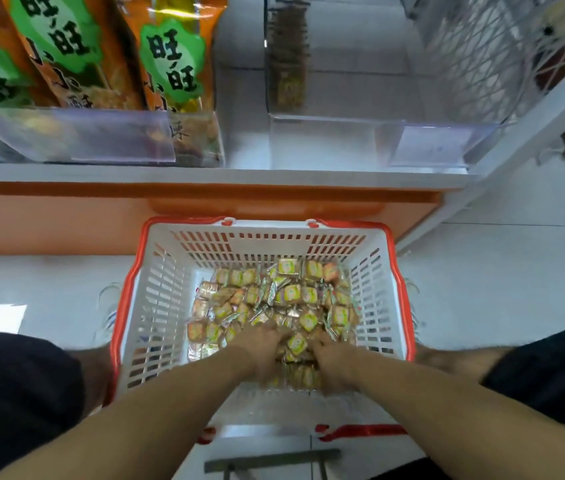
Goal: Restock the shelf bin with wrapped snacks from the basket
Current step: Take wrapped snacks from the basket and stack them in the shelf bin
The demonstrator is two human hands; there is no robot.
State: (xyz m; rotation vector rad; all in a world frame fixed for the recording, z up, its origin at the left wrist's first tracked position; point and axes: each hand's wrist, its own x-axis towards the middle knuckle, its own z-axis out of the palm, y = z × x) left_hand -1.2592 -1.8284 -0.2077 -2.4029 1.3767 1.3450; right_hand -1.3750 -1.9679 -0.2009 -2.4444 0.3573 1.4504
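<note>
The main risk at this stage was spillage. The small square snacks in shiny yellow and orange wrappers [274,299] lay loose and heaped in the white slotted plastic basket with the red rim [156,306], low in the centre of the frame. A two-handed scoop of slippery packets would probably shed some on the lift, either back into the basket or onto the pale tiled floor [31,289] at either side. The lift also had to clear the orange front edge of the shelf [66,216], which crossed the frame just above the basket; a knock there could scatter the load.

A second risk was misplacement. The clear plastic shelf bin [343,140] in the upper centre and right of the frame looked nearly bare, with only a dark strip of goods at its back. Just to its left stood tall orange and green printed snack bags [107,64] in another clear-fronted section. Packets released too far left could land among those.

The left hand [263,348] and the right hand [329,362] were both sunk into the pile near the basket's near wall, close together, one packet showing between them. The fingers curled down among the wrappers and appeared to gather them. Motion blur and the packets hid the fingertips, so the firmness of either grasp could not be judged.
</note>
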